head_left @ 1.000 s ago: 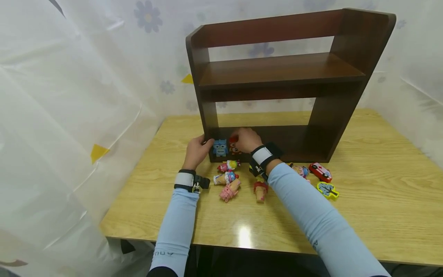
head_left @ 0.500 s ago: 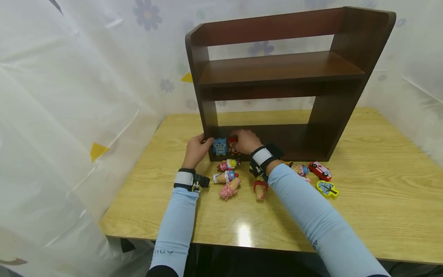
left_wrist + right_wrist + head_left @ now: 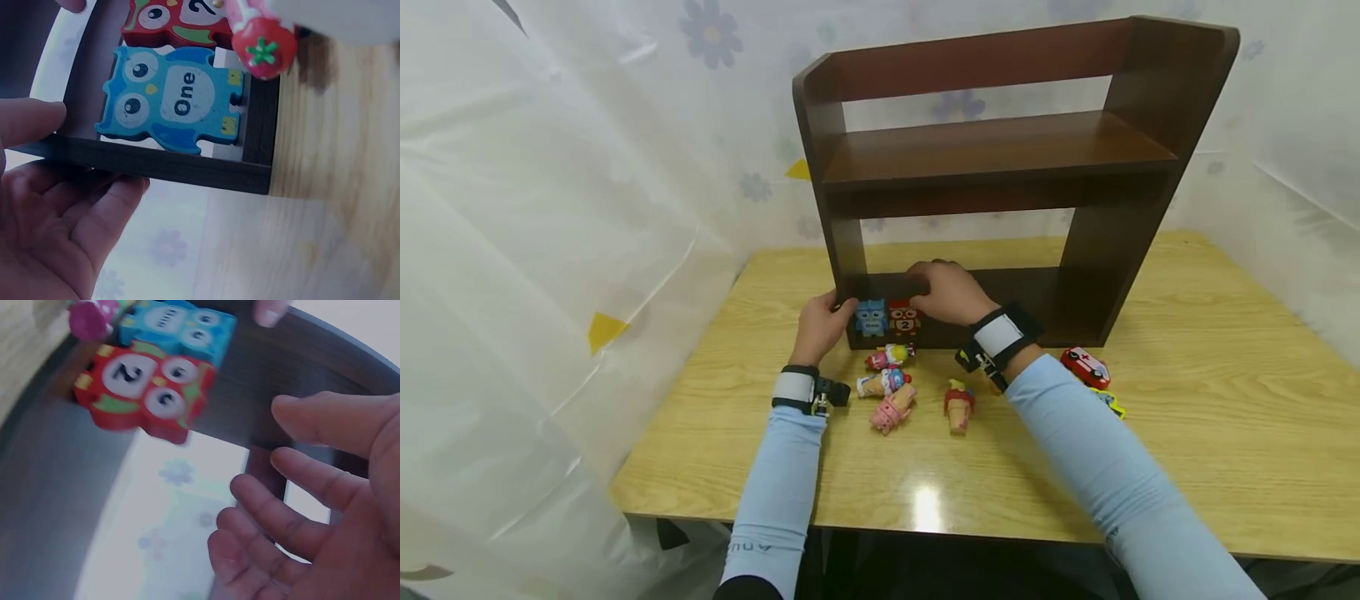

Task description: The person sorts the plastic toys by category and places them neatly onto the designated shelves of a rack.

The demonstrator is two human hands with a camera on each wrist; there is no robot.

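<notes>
Head view: blue owl (image 3: 871, 318) and red owl (image 3: 905, 318) both upright on the bottom board of the brown shelf (image 3: 1000, 150), side by side at its left end, printed faces out. Can't tell if they touch.

Left hand (image 3: 818, 327) pinches the shelf's left side panel, thumb inside, fingers outside; looks like bracing. Right hand (image 3: 951, 292) holds nothing: fingers loosely spread, thumb well away from them, just beside the red owl. Wrist view confirms a gap to it.

Step in hand, my read: releasing the red owl in its spot by the blue one. Row looks fine as is.

Next move calls for backing the right hand off without clipping the red owl, then reaching down to the table (image 3: 1000, 475). Nearest candidates: cone toy (image 3: 958, 408), pink toy (image 3: 892, 408). Red car (image 3: 1086, 367) lies farther right. Yellow toy (image 3: 1108, 402) partly hidden by the sleeve.
</notes>
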